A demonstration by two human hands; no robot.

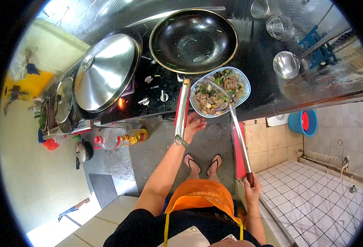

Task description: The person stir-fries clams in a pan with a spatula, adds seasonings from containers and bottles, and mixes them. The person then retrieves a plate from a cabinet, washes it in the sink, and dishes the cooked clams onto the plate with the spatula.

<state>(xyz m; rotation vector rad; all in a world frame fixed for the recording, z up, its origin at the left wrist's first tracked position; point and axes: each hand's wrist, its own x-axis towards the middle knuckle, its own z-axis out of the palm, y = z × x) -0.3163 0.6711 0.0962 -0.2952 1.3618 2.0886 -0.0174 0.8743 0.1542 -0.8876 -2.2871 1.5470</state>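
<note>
A blue-and-white patterned bowl (246, 91) full of cooked clams (214, 101) with green bits is at the stove's front edge, below the wok. My left hand (194, 124) is at the bowl's near rim, its fingers partly under the bowl and apparently supporting it. The wok's red-and-metal handle (182, 111) passes over that hand. My right hand (252, 188) grips the brown end of a long metal wok spatula (240, 136). Its curved head rests among the clams. The black wok (193, 41) holds only a few scraps and some liquid.
A large pot lid (105, 72) covers a pan at the left, above a lit orange glow. Stove knobs (164, 96) are beside the wok handle. A ladle (286, 65) and strainers (275, 28) are at the right. Oil bottles (134, 137) and a blue bucket (309, 125) are lower down.
</note>
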